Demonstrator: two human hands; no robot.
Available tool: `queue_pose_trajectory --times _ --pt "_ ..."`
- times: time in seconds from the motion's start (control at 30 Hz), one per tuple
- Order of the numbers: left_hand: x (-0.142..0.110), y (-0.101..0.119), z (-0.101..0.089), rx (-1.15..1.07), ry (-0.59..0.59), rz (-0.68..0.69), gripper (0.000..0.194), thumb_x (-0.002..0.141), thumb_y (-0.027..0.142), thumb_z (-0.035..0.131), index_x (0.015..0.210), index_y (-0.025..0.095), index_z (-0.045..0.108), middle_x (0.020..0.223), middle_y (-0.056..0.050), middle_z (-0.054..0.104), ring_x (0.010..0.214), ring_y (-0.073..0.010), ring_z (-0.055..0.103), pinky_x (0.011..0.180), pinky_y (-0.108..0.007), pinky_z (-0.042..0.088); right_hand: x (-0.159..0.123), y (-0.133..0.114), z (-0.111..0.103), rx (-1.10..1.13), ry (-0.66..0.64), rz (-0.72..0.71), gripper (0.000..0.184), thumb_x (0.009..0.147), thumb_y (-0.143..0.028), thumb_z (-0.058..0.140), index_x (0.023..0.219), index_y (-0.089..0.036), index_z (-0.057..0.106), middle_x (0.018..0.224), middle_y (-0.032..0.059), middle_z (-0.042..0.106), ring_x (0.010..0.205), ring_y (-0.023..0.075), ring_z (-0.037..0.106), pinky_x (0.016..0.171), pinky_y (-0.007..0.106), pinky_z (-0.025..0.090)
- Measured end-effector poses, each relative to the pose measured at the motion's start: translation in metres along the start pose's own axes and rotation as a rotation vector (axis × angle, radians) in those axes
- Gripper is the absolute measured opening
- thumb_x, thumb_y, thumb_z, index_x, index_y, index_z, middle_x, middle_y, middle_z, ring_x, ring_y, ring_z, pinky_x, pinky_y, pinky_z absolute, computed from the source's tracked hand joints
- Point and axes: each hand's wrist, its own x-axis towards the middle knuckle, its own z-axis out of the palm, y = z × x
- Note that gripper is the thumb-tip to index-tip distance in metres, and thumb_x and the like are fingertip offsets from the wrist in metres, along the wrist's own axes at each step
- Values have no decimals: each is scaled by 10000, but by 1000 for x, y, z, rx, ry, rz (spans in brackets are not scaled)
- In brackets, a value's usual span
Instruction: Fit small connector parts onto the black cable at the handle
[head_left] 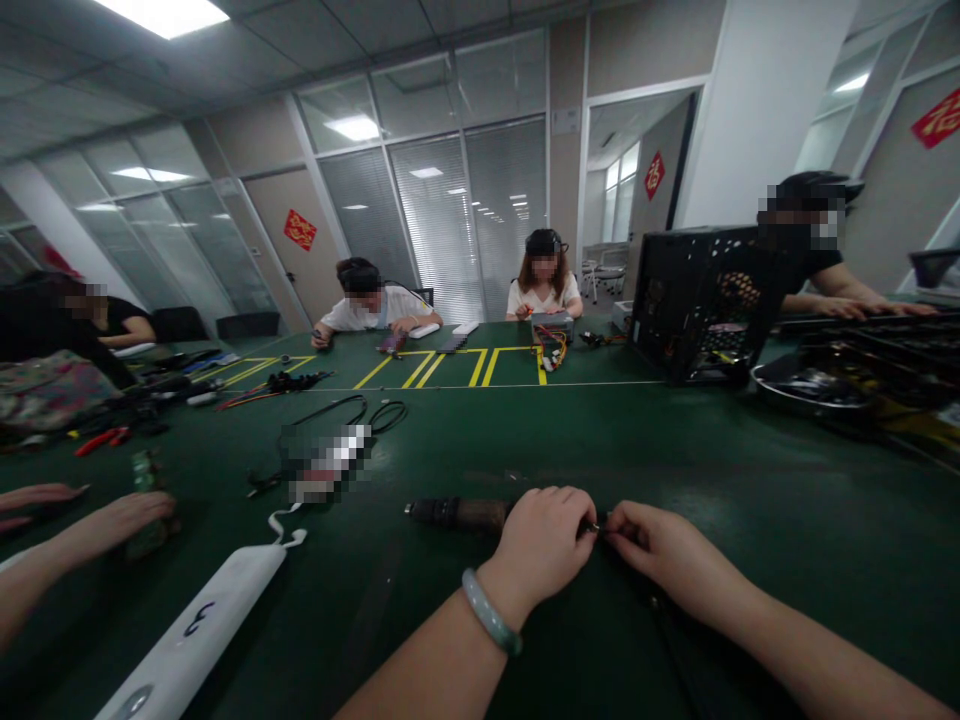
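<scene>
My left hand (pixel 551 535), with a pale green bangle (pixel 491 612) on its wrist, is closed in a pinch. Between its fingertips and those of my right hand (pixel 660 550) shows a small dark piece with a shiny end (pixel 596 528). The right hand is also closed, thumb against fingers, almost touching the left; what lies inside its pinch is hidden. Behind my left hand a dark cylindrical tool (pixel 469 514) with a brownish body and metal tip lies on the green tabletop (pixel 360 610); its right end is covered. A black cord (pixel 664 625) runs below my right wrist.
A long white case marked 3 (pixel 199 630) lies at the left front. A neighbour's hand (pixel 127 520) touches a greenish object (pixel 146 480). Farther off are red-handled pliers (pixel 101 440), a black cable (pixel 388 415) and a black computer case (pixel 675 320). Several people sit around.
</scene>
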Motion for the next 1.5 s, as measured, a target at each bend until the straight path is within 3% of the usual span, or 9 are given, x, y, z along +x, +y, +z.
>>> queue_pose_trajectory --times 0.53,0.77,1.07,1.5 --pt "-2 -3 -1 -56 40 71 120 840 152 591 925 232 563 1025 23 624 970 -185 563 865 -339 411 0 -2 -1 33 13 -1 92 889 -252 520 867 -235 607 780 -29 661 702 153 614 601 234 415" --pt "-2 -2 -1 -61 43 22 201 824 271 660 992 232 557 988 11 626 934 -200 572 819 -349 427 -1 -3 -1 55 11 3 96 893 -255 520 865 -231 609 784 -29 662 707 152 618 605 229 420" --pt "-1 -3 1 -64 48 38 93 848 222 600 936 222 569 987 4 628 937 -196 571 853 -350 416 0 1 1 65 2 1 98 900 -263 516 880 -235 607 783 -27 663 700 152 617 600 228 420" --pt "-2 -1 0 -99 60 3 133 828 243 626 942 222 560 972 8 619 919 -194 569 843 -351 432 1 2 1 48 4 -3 117 885 -269 515 886 -227 624 808 -8 673 713 160 619 605 230 430"
